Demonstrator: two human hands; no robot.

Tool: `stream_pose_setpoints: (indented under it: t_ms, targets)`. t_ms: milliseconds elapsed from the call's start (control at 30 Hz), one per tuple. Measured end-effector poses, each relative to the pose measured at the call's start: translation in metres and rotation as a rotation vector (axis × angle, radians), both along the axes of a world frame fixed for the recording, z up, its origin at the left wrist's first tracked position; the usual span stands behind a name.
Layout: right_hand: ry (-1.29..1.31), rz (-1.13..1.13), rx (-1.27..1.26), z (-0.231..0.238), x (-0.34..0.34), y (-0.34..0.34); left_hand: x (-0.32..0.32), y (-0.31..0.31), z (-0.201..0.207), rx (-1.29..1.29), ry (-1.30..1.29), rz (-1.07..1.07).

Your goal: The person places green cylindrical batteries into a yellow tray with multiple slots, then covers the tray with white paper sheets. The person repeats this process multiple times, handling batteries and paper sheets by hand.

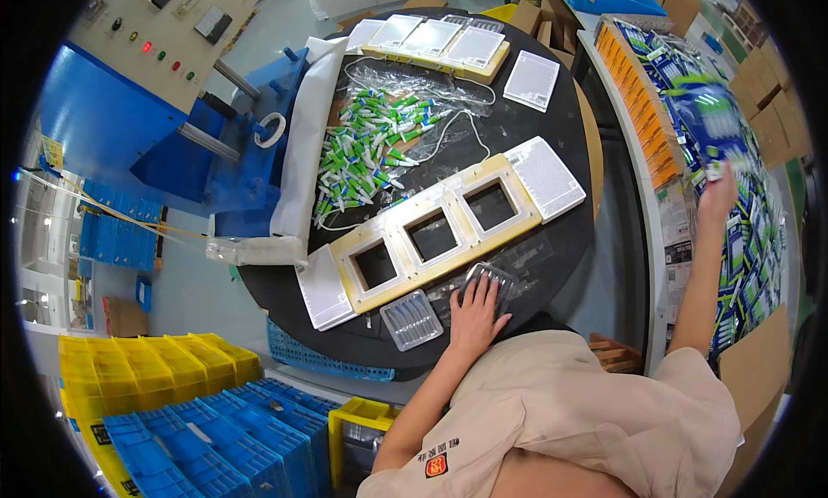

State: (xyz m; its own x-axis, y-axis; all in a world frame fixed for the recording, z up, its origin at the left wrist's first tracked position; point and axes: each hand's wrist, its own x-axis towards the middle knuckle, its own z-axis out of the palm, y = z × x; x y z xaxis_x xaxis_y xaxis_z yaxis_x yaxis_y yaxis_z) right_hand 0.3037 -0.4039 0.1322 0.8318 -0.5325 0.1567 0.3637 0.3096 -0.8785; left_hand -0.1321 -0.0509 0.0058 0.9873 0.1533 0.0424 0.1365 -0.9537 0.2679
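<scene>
My left hand (476, 313) lies with fingers spread on a clear plastic blister tray (498, 284) at the near edge of the round black table (552, 265). Just left of it rests another clear blister tray (412, 320) with moulded slots. Out to the right, my right hand (718, 194) grips a blue-and-green blister pack (709, 119), blurred by motion, above a large heap of similar packs (749, 265). In front of my left hand sits a yellow-edged frame (431, 236) with three square openings. White printed cards (545, 177) lie at its right end, and more cards (326, 289) at its left.
Many small green-and-white tubes (366, 149) are piled mid-table. A second yellow fixture (440, 50) bearing white cards stands at the far edge. A blue machine (147, 110) with a control panel is on the left. Blue crates (216, 446) and yellow crates (155, 369) stand lower left.
</scene>
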Motion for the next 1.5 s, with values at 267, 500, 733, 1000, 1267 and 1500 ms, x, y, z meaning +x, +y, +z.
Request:
stream_pose_setpoints:
  t_ms: [267,500,733,1000,1267,1500]
  targets:
    - [-0.651,0.632,-1.611,-0.067,-0.165,0.152,-0.026,0.015,0.027,-0.273,-0.139,0.089]
    - [-0.856,1.429,-1.998,-0.102,-0.316,0.247,-0.056,0.022,0.033,-0.459,-0.186,0.206]
    - [-0.187,1.526,-1.154,-0.098,-0.319,0.267,-0.056,0.003,0.024,-0.556,-0.204,0.405]
    - [-1.560,1.343,-1.627,-0.111,-0.247,0.251,-0.051,-0.010,0.027,-0.364,-0.237,0.296]
    - [-0.624,1.450,-1.034,-0.075,-0.278,0.247,-0.054,-0.024,0.058,-0.923,-0.272,0.756]
    - [-0.142,1.506,-0.709,-0.075,-0.304,0.259,-0.021,-0.016,0.063,-1.117,-0.375,0.819]
